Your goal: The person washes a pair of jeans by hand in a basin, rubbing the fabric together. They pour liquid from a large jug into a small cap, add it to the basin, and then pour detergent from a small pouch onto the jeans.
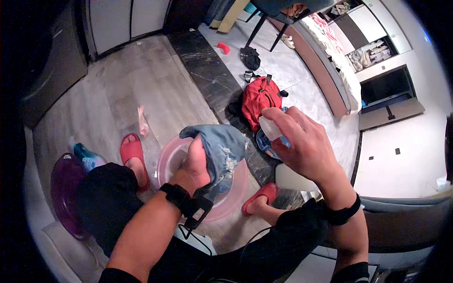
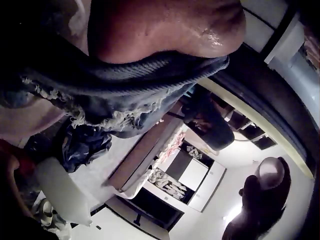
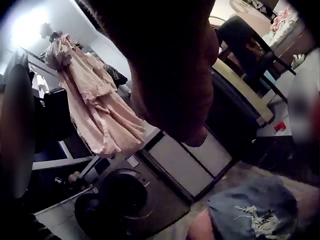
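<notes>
My left hand [image 1: 196, 162] holds up a blue denim garment [image 1: 222, 151] with frayed, ripped patches, over a pink basin [image 1: 240, 184]. The cloth drapes across this hand and hides its fingers. In the left wrist view the ribbed-looking edge of the denim [image 2: 150, 75] runs along the palm. Raised to the right of the basin, my right hand [image 1: 304, 146] grips a small whitish, translucent cup-like piece [image 1: 269, 128] between thumb and fingers. The left wrist view shows its pale round end [image 2: 271, 172]; the right wrist view shows this hand [image 3: 172, 85] only as a dark shape.
Feet in red slippers [image 1: 132, 151] flank the basin. A purple basin [image 1: 66, 193] stands at left. Beyond lie a red backpack [image 1: 262, 99], a blue bundle [image 1: 265, 144] and a black cloth [image 1: 250, 58]. A whitish container [image 1: 295, 178] sits beside the right slipper.
</notes>
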{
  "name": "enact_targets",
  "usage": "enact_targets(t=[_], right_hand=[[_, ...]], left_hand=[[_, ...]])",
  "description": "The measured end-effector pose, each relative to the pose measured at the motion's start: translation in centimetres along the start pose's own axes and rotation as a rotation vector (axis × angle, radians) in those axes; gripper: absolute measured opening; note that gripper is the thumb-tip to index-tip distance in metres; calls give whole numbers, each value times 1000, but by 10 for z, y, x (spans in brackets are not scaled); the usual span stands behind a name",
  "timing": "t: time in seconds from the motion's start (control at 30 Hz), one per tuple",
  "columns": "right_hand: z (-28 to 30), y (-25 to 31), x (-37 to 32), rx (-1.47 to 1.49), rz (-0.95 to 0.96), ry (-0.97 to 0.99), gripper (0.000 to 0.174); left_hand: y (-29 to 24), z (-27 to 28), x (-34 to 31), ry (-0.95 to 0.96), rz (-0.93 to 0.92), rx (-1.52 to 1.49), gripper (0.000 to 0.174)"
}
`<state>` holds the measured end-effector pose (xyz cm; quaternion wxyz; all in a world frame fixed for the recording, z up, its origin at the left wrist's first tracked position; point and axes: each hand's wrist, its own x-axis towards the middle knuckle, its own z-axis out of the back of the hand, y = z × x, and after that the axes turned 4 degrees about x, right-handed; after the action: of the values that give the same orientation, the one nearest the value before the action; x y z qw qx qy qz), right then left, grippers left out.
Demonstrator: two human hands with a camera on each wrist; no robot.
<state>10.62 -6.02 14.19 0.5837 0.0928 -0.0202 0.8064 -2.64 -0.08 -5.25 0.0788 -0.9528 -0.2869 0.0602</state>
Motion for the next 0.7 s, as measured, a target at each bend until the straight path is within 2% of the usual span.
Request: enact_targets(t=[0.1, 0.2, 0.3, 0.4, 0.6, 0.7], right_hand=[[3, 8, 7, -26, 34, 1, 58], [6, 13, 12, -52, 72, 10, 58], [9, 19, 15, -48, 98, 8, 58], [11, 21, 17, -64, 122, 16, 59], [17, 25, 21, -97, 105, 53, 58], [20, 26, 19, -98, 97, 70, 58]], left_hand=[[4, 10, 3, -49, 4, -54, 51], [3, 16, 3, 19, 32, -64, 53], [1, 13, 2, -45, 60, -87, 55], [-2, 11, -1, 50, 86, -105, 51], [-6, 3, -4, 6, 123, -109, 50], [-4, 6, -3, 63, 90, -107, 49]])
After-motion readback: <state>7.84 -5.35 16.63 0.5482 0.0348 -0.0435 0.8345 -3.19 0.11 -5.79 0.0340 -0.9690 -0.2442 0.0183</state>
